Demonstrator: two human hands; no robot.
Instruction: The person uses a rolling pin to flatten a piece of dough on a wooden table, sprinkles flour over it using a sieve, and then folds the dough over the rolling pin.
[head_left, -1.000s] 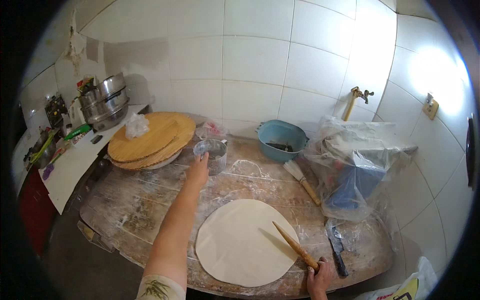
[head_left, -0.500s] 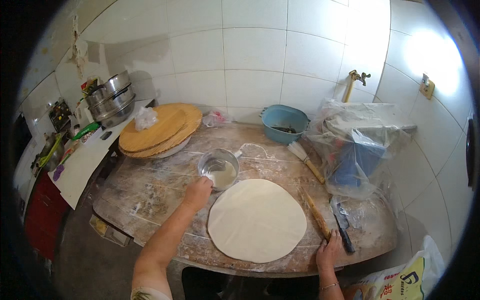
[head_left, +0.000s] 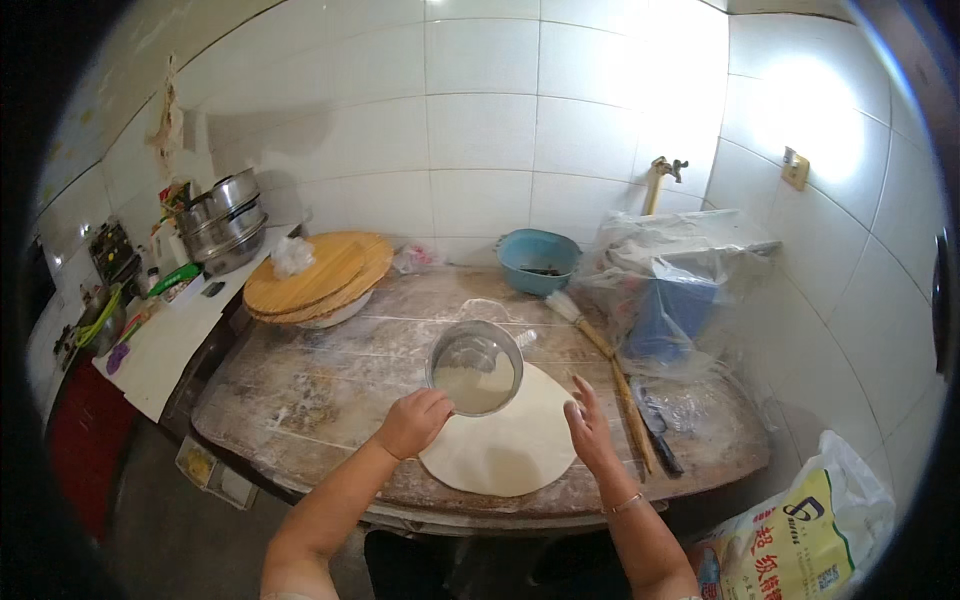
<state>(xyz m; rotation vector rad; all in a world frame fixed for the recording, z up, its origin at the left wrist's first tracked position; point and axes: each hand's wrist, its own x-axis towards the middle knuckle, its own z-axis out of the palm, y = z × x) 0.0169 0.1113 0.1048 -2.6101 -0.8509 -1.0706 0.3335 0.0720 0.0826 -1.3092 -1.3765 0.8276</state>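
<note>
A large flat round of dough (head_left: 495,455) lies on the floury wooden table (head_left: 300,400). My left hand (head_left: 415,422) is closed on the near rim of a round metal sieve (head_left: 475,368), which hangs over the dough's far left part and hides some of it. Something pale, perhaps flour, shows inside, though the dough may be showing through. My right hand (head_left: 588,428), fingers apart and holding nothing, is raised beside the dough's right edge. Right of it lies a wooden rolling pin (head_left: 631,420), with a dark-handled knife (head_left: 664,448) alongside.
A white-bristled brush (head_left: 572,314) lies near a blue-green basin (head_left: 538,262) at the back. Plastic sheeting covers a blue container (head_left: 672,310) at right. Wooden lids (head_left: 320,275) top a bowl at left. A flour sack (head_left: 790,535) stands at lower right.
The sieve has moved right and over the dough in my left hand. My right hand has left the rolling pin's end and moved up and left. The view has shifted slightly.
</note>
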